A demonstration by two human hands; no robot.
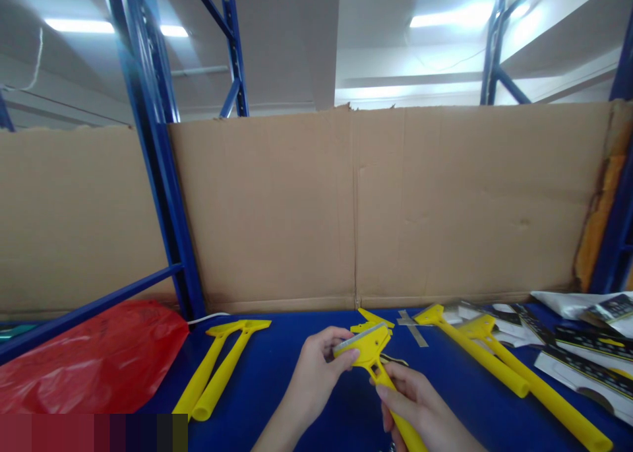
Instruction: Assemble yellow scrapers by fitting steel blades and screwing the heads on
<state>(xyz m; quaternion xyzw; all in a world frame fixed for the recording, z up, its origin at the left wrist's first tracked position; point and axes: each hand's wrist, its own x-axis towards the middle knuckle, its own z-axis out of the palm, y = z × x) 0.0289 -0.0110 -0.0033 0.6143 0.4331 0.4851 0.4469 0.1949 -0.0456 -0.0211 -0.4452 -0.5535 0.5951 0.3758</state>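
Observation:
In the head view, a yellow scraper [368,348] with a grey strip along its head's edge is held between both hands over the blue surface. My left hand [321,366] pinches the head at its left end, thumb in front and fingers behind. My right hand [408,399] is wrapped around the handle just below the head. The scraper tilts, its handle running down to the right. Behind its head lie small yellow pieces [370,316], partly hidden by it. A small metallic item shows at the bottom edge, too cut off to name.
Two yellow scraper handles [227,366] lie at left beside a red plastic bag [109,353]. More yellow handles [482,350] lie at right, near black-and-white packaging cards [588,366]. Tape strips [413,328] mark the blue tabletop [281,346]. Cardboard [287,208] and blue rack posts [163,175] stand behind.

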